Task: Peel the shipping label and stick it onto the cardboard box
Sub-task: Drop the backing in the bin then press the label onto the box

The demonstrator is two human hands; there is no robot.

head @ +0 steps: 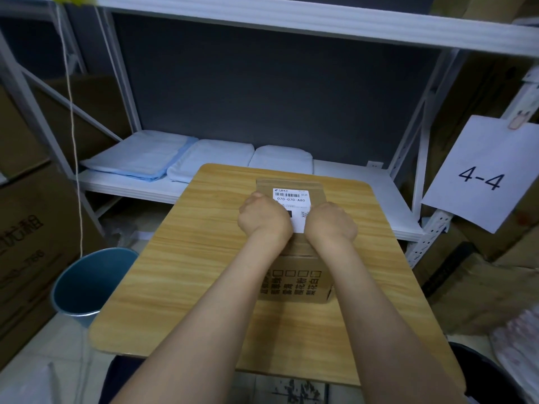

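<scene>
White shipping label (294,199) lies on the cardboard box (294,275) atop the wooden table (186,258); left hand (264,218) and right hand (331,224), fingers curled, press its sides.

Matt cardboard box (294,284) – paper label (291,196), seemingly smooth wood-grain table (180,258).

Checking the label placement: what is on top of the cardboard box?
A white shipping label lies on the cardboard box, with the left hand and right hand on it. Its lower part is covered.
</scene>
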